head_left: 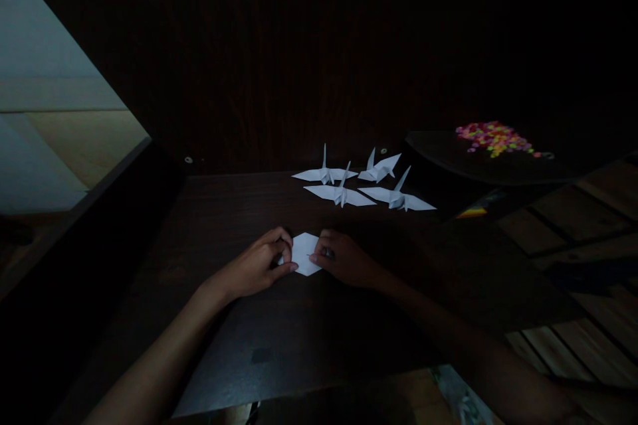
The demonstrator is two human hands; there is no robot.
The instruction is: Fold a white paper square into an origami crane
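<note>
A small folded sheet of white paper point(306, 254) lies on the dark wooden surface, its outline pointed at top and bottom. My left hand point(266, 259) grips its left side, the thumb on the lower left edge and the fingers curled. At the right side, my right hand point(341, 255) pinches the paper with thumb and bent fingers. The fingertips cover both side edges of the paper. Just beyond my hands stand several white paper cranes, among them a front left crane point(340, 195) and a front right crane point(397, 198).
A dark upright panel point(274, 80) rises behind the cranes. On a rounded dark shelf point(428, 153) at the right lies a pile of small colourful pieces point(496, 138). A raised side board point(74, 212) borders the left. Wooden slats point(573, 232) show at the lower right.
</note>
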